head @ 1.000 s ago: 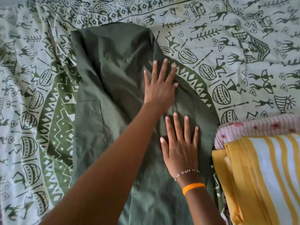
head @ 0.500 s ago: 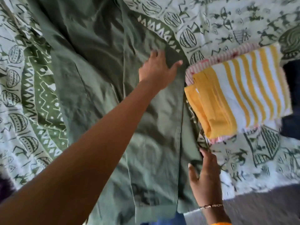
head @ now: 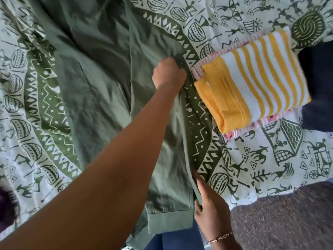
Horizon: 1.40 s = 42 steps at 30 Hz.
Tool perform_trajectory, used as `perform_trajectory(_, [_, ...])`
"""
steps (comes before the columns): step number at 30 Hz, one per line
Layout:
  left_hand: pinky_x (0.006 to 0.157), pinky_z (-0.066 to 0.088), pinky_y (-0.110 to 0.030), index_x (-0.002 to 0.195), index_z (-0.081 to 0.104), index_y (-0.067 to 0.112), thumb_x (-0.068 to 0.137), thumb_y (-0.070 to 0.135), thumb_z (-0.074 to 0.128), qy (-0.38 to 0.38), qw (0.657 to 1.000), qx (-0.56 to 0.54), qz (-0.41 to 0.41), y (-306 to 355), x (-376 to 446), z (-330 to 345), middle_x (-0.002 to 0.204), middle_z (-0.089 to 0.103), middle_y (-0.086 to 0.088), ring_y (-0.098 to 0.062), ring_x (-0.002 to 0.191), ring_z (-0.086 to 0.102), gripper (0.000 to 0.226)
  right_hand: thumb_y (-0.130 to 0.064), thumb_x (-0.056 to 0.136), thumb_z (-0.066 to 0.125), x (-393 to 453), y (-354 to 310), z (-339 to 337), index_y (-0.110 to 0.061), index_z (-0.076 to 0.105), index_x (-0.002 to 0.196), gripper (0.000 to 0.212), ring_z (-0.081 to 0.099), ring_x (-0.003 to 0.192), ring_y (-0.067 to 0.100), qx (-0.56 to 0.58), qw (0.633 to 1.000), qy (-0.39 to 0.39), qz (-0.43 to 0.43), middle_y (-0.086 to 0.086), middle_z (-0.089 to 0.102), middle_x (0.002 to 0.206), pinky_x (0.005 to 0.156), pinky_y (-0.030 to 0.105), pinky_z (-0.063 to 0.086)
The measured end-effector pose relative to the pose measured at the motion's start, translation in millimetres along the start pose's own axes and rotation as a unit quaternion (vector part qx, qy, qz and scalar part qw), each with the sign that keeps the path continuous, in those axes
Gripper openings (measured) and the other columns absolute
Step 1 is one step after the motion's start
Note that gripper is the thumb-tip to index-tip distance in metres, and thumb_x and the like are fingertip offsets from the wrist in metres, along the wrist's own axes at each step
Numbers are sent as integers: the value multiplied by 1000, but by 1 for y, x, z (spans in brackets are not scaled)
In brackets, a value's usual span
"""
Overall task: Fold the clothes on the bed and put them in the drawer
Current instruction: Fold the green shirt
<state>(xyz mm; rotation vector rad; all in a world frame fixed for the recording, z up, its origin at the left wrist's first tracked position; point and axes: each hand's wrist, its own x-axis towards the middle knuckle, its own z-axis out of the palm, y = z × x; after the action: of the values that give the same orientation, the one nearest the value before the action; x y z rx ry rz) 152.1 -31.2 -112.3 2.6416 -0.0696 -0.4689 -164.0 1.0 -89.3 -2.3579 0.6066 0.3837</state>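
Both hands, flat a second ago, now pinch the olive-green cotton garment's [head: 100, 83] three-o'clock edge: left hand [head: 168, 73], right hand [head: 210, 206]; next fold starting.

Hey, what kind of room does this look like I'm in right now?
Most likely a bedroom. A printed bedsheet covers a bed, a green garment is spread on it, gripped by the left hand and right hand, and a folded yellow striped cloth tops a small stack beside it.

Both hands, flat earlier, now pinching the green garment's [head: 100, 73] right edge.
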Motion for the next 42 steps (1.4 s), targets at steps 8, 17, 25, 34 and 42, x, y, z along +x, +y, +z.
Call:
perform_trajectory(8, [76,56,-38,99,59,7,91,16,55,-78,791,-559,-234,-71,-1,-42,97,67,-13,-26,87,66,13,-8,35,87,-16,-19,8,-26,49,132,106,54,46,0,-3,999,-13,-43,-15,67,71,50,12,48])
perform_trajectory(17, [94,38,-31,125,49,8,71,-7,40,301,947,-109,34,-102,-17,-61,125,53,-11,-25,113,50,57,-32,56,62,-7,-39,22,-19,49,135,82,60,61,8,-65,988,-128,-53,-10,65,79,49,18,48])
perform_trajectory(25, [112,-12,-48,149,17,27,96,51,27,5,890,299,343,-110,-6,-27,159,6,-1,-26,146,-4,59,-40,83,41,82,-49,32,-9,28,146,71,24,140,30,-157,978,70,-118,11,26,153,115,43,21])
perform_trajectory(34, [115,-6,-45,151,4,23,98,47,22,41,954,249,161,-154,16,-22,159,0,3,-26,146,-2,61,-47,88,36,100,-39,66,-13,20,149,71,12,145,24,-219,958,15,-183,8,13,157,115,50,12])
perform_trajectory(42, [118,-5,-46,150,-3,24,99,48,18,-136,973,98,159,-155,-29,-31,158,-9,8,-15,144,-13,60,-45,88,35,102,-51,60,-12,32,145,66,23,142,28,-240,952,-23,-186,7,24,154,114,54,18])
